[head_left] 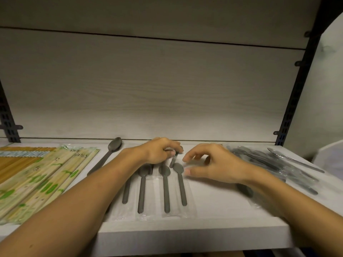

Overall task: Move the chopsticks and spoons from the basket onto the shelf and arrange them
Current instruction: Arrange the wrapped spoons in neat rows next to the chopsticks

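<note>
Chopsticks (37,175) laid on shelf (185,232); four wrapped spoons (165,188) aligned; loose pile (274,164) unsorted. Left hand (159,152) pinches spoon handle (173,160); right hand (209,164) grip relaxed, spread.

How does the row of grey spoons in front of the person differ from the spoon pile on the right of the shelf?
The row of spoons lies parallel, spaced apart, bowls toward the back wall; the spoon pile overlaps at mixed angles. The row sits between the forearms; the pile lies beyond the right hand. Both are grey and wrapped in clear plastic.
</note>
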